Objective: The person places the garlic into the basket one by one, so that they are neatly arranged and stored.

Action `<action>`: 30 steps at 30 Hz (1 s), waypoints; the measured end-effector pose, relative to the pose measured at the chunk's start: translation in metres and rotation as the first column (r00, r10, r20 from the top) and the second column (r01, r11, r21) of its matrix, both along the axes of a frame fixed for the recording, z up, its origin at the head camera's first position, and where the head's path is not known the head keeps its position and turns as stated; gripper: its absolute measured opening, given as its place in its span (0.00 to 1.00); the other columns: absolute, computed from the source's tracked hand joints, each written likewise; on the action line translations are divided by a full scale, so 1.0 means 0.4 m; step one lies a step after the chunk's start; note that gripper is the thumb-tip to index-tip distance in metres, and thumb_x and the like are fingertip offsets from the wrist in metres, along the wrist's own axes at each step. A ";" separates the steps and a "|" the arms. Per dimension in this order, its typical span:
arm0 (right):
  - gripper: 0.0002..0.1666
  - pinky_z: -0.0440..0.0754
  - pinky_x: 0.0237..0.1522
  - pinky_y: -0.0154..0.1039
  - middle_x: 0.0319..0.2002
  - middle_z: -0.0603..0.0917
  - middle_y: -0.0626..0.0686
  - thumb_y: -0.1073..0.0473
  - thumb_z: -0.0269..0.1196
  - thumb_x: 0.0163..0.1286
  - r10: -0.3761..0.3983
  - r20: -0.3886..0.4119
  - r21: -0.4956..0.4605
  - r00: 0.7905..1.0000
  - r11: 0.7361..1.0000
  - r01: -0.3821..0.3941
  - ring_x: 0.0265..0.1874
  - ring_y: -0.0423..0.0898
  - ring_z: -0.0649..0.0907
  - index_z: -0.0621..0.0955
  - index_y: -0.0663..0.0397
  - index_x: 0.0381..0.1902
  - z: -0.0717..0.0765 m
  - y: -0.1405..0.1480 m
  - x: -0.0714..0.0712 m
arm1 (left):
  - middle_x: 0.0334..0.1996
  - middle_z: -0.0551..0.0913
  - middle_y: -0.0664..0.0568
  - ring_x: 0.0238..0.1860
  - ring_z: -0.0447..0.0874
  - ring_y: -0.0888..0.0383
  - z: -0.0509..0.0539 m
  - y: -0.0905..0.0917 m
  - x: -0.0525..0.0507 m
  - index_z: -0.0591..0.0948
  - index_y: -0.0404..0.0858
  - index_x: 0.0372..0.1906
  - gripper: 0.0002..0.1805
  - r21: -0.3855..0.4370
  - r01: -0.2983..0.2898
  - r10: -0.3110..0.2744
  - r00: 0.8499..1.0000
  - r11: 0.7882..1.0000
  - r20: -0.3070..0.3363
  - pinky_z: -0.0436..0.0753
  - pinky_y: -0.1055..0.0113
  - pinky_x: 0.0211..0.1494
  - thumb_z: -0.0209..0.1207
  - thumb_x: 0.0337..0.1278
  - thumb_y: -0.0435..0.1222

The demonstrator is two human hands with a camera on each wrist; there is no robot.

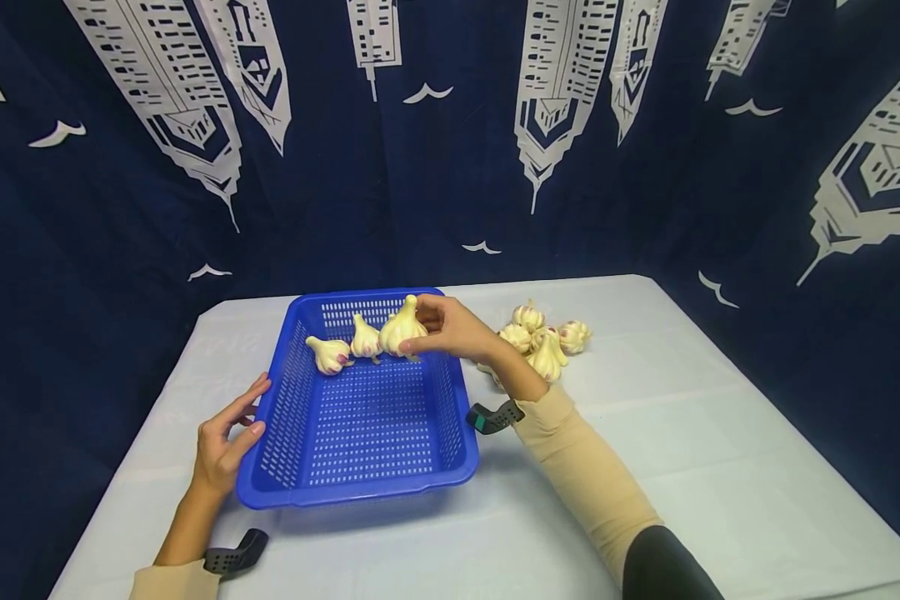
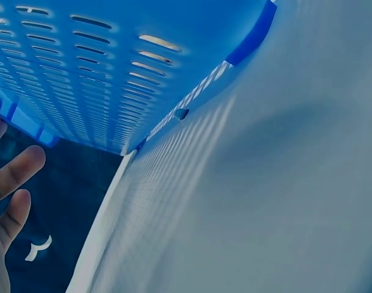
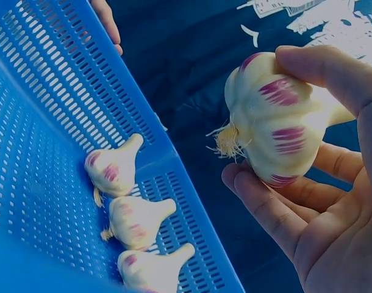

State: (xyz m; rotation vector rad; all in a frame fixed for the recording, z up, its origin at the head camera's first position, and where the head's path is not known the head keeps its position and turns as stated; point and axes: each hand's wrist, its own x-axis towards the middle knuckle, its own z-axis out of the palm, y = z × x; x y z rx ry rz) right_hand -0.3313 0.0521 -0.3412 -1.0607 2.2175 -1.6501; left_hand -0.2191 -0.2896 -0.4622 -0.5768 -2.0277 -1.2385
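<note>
My right hand (image 1: 459,330) pinches a garlic bulb (image 3: 274,122) between thumb and fingers, above the far part of a blue plastic basket (image 1: 360,493). The bulb is whitish with purple streaks, and its roots point away from the palm. Three more bulbs sit in a row inside the basket by the far wall: a left one (image 1: 328,356), a middle one (image 1: 364,338) and a right one (image 3: 150,271), mostly hidden behind the held bulb in the head view. My left hand (image 1: 221,446) touches the basket's left rim from outside, its fingers fairly straight.
A pile of several garlic bulbs (image 1: 547,354) lies right of the basket, partly hidden behind my right wrist. A white cloth (image 1: 690,450) covers the table. Behind it hangs a dark blue curtain (image 1: 435,192) with white building prints.
</note>
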 end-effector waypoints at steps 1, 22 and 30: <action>0.25 0.83 0.44 0.39 0.43 0.85 0.60 0.69 0.72 0.57 -0.003 0.002 0.008 1.000 1.000 0.003 0.39 0.48 0.85 0.76 0.69 0.52 0.001 -0.005 0.000 | 0.62 0.77 0.40 0.38 0.80 0.71 0.001 0.000 0.000 0.78 0.26 0.59 0.28 -0.006 0.005 -0.005 1.000 1.000 -0.004 0.71 0.75 0.40 0.53 0.47 0.25; 0.27 0.84 0.34 0.42 0.44 0.80 0.56 0.59 0.74 0.56 -0.022 -0.079 0.151 0.997 0.988 0.034 0.35 0.47 0.86 0.78 0.62 0.52 0.012 -0.090 -0.003 | 0.62 0.78 0.45 0.42 0.78 0.70 0.010 0.005 0.005 0.79 0.25 0.57 0.27 -0.009 0.001 -0.002 0.998 1.000 -0.060 0.71 0.76 0.43 0.52 0.47 0.25; 0.30 0.82 0.36 0.35 0.47 0.80 0.55 0.55 0.73 0.56 -0.027 -0.132 0.223 0.991 0.973 0.056 0.39 0.46 0.86 0.78 0.60 0.54 0.027 -0.127 -0.003 | 0.61 0.78 0.47 0.41 0.78 0.71 0.007 -0.001 0.005 0.79 0.25 0.57 0.26 -0.010 -0.002 0.002 0.999 1.000 -0.041 0.72 0.75 0.42 0.52 0.48 0.25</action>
